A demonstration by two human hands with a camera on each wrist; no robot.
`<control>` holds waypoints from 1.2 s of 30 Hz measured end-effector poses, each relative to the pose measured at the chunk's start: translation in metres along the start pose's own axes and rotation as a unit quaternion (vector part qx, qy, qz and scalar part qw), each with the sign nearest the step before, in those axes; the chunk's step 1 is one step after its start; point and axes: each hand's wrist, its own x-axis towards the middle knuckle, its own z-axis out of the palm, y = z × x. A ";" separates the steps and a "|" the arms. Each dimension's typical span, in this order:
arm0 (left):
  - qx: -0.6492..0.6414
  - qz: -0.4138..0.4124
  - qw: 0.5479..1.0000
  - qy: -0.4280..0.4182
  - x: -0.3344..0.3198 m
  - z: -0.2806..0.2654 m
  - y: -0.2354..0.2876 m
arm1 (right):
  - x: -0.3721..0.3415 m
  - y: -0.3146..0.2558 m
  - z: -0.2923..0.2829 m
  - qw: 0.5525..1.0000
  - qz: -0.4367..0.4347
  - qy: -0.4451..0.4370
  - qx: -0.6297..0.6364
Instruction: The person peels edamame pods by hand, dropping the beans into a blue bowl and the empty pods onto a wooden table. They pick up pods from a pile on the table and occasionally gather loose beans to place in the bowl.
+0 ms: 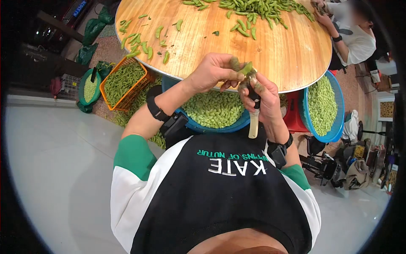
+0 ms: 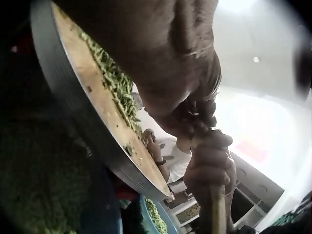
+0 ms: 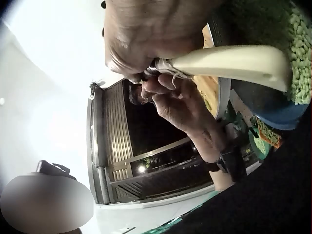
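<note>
My left hand point(image 1: 216, 73) pinches a green soybean pod point(image 1: 246, 68) between thumb and fingers, just over the near edge of the round wooden table point(image 1: 198, 48). Close beside it, my right hand point(image 1: 265, 94) grips a tool with a cream handle point(image 1: 253, 125) and a dark wrapped part; its working end is hidden among the fingers. In the right wrist view the handle point(image 3: 234, 63) sticks out from my right hand point(image 3: 151, 39), with the left hand point(image 3: 183, 107) meeting it. Fingertips of both hands look stained dark. Below them is a blue basin point(image 1: 237, 126) of shelled beans point(image 1: 213, 108).
Loose pods point(image 1: 135, 40) lie at the table's left, and a larger pile point(image 1: 262, 7) at the far side. An orange crate point(image 1: 146, 80) of pods stands on the left. Another blue basin point(image 1: 334, 137) of beans stands right. A person point(image 1: 355, 38) sits across at the right.
</note>
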 end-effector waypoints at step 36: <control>0.537 0.317 0.780 0.053 -0.023 0.021 0.026 | -0.005 0.005 0.012 0.987 0.044 -0.008 0.155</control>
